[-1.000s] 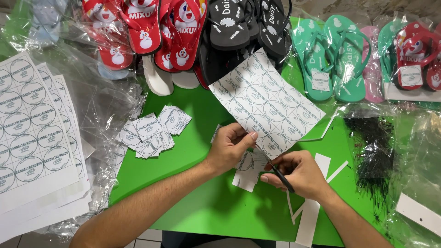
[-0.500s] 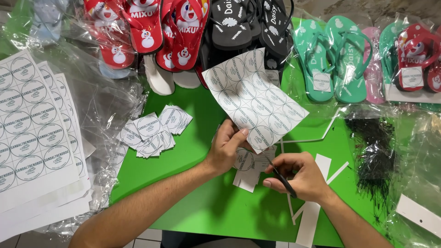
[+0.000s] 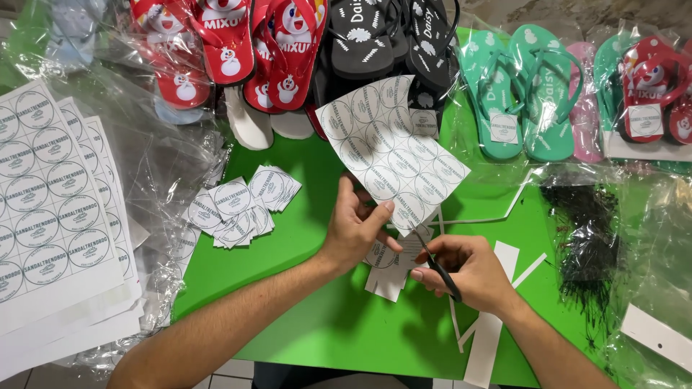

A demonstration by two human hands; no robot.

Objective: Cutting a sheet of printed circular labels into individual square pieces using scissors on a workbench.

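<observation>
Two hands share the work: the left hand point(image 3: 355, 229) pinches the white paper sheet of printed round labels point(image 3: 391, 150), rising up and away, while the right hand point(image 3: 467, 272), just below-right, closes around dark-handled scissors point(image 3: 435, 263) at its lower edge.

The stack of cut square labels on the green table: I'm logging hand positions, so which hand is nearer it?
Left. The left hand is just right of the stack of cut labels; the right hand is farther right.

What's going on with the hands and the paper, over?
Left hand holds the label sheet up. Right hand works scissors at its lower edge. Cut squares lie aside; nothing blocking.
</observation>
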